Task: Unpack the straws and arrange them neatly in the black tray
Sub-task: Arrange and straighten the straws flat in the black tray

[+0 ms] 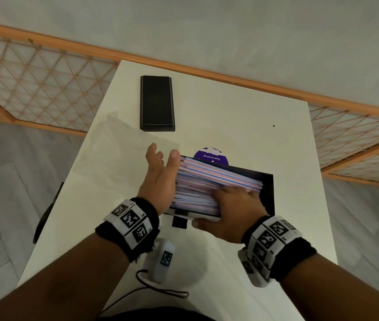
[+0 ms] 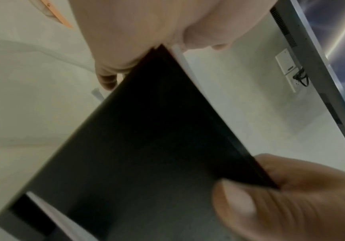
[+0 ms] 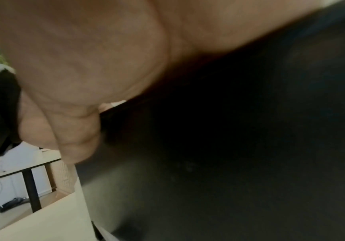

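A stack of pink, blue and white striped straws [image 1: 216, 181] lies in the black tray [image 1: 267, 188], which is held tilted just above the white table [image 1: 242, 117]. My left hand [image 1: 160, 172] is flat, with its palm against the straws' left ends. My right hand [image 1: 232, 209] grips the tray's near edge, fingers laid over the straws and thumb underneath. The left wrist view shows the tray's dark underside [image 2: 146, 146] and the right thumb [image 2: 250, 208] pinching its edge. In the right wrist view, the palm [image 3: 85, 65] lies against the blurred black tray [image 3: 229, 146].
A second long black tray or lid [image 1: 157, 103] lies at the back of the table. A purple round label [image 1: 210, 156] shows behind the held tray. A white tagged device with a strap [image 1: 163, 258] lies near the front edge. Faint clear wrapping [image 1: 119, 149] lies to the left.
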Motion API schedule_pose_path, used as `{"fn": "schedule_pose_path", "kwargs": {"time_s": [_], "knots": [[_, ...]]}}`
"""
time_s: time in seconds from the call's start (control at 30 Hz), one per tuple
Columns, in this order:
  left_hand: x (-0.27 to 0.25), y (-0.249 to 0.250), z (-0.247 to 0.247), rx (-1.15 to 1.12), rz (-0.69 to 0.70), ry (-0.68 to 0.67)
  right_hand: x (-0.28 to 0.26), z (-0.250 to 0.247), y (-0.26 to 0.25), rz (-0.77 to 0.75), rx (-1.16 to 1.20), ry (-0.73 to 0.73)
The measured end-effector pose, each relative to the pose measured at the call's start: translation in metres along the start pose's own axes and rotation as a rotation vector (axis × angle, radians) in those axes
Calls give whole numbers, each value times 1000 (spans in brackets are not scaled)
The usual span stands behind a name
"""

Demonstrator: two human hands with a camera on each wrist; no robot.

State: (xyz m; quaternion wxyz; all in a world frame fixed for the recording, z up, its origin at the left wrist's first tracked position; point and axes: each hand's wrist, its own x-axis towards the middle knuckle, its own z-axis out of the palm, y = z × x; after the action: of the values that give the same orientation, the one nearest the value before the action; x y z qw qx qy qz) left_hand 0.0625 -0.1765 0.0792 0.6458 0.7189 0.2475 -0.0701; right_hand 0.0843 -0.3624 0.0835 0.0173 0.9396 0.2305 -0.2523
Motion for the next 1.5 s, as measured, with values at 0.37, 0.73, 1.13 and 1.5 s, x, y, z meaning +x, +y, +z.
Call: {"fn": "schedule_pose_path", "kwargs": {"time_s": [0.37, 0.73, 1.13, 1.5], "knots": [[-2, -6, 6, 59, -8, 77, 14, -12, -13, 45, 48, -141], [-10, -2, 0, 112, 53, 116, -6, -13, -1, -126, 167, 132], [-9, -3, 11, 339, 154, 63, -52, 51, -10, -48, -83, -71], [-15, 1, 3, 150, 127, 119, -25, 60, -20, -2, -162, -60]]}}
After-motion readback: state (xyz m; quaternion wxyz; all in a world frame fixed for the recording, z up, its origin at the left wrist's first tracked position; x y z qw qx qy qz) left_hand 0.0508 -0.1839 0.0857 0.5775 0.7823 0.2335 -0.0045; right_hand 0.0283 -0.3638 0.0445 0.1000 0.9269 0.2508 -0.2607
